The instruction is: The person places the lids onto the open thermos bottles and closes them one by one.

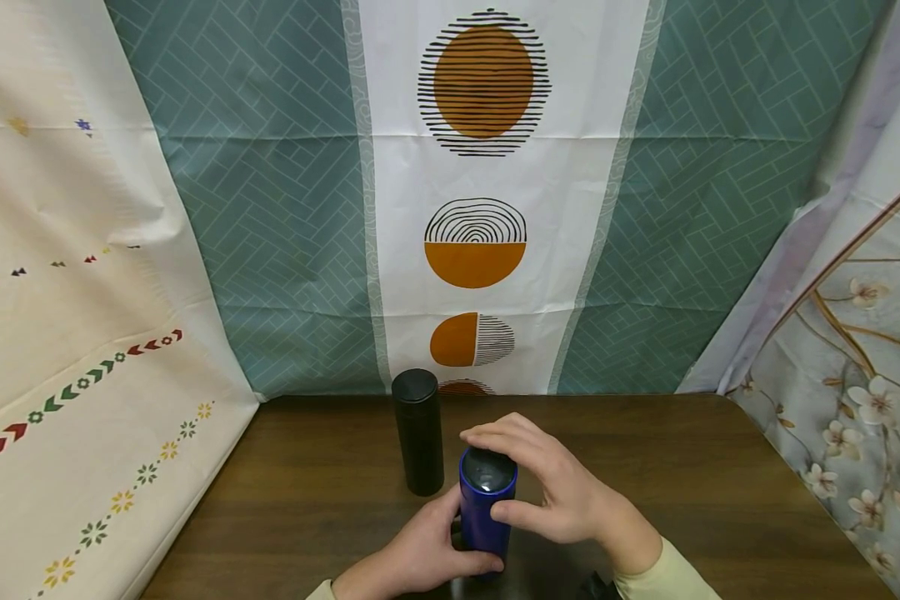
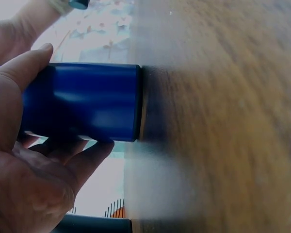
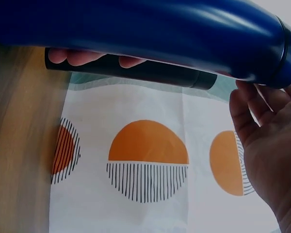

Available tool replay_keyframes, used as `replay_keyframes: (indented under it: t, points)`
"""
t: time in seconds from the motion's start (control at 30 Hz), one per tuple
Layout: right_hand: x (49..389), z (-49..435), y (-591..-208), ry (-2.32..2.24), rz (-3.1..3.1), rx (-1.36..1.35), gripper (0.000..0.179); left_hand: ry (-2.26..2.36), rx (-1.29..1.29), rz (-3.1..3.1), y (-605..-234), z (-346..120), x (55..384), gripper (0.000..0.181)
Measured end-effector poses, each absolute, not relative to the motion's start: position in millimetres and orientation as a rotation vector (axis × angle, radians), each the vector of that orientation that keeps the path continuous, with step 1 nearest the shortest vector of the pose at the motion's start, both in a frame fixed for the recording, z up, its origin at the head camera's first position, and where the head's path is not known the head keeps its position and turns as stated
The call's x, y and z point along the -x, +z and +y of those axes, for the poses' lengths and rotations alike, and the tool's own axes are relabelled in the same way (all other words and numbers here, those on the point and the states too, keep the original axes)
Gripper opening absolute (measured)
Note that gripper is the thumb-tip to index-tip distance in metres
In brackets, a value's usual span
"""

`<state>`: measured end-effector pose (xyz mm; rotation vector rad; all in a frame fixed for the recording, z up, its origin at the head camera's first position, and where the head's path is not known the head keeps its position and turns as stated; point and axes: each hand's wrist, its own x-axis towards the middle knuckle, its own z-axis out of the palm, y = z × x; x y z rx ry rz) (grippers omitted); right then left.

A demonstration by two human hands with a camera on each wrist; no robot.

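A blue thermos bottle (image 1: 483,527) with a dark, shiny lid top (image 1: 489,471) is upright at the near middle of the table. Low on its body, my left hand (image 1: 431,552) grips it, thumb on the near side and fingers behind, as the left wrist view shows. Around the lid end curls my right hand (image 1: 558,479), fingers at the far side and thumb at the near side. In the right wrist view, fingertips of the right hand (image 3: 269,119) meet the lid's edge; the thumb is mostly out of that view.
A black thermos bottle (image 1: 420,437) stands upright just behind and left of the blue one. The brown wooden table (image 1: 292,492) ends at a patterned cloth backdrop (image 1: 285,208). Printed cloths hang at left and right. Something small and black (image 1: 598,587) shows by the right wrist.
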<state>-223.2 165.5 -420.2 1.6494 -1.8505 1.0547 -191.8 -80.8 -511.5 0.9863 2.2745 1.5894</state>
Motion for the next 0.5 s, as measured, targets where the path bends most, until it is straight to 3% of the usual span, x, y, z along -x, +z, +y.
replay_keyframes:
  t: [0.5]
  points:
    - [224.0, 165.4, -420.4, 1.084, -1.845, -1.695, 0.060, 1.586, -0.986, 2.259, -514.6, -81.0, 193.3, 0.077]
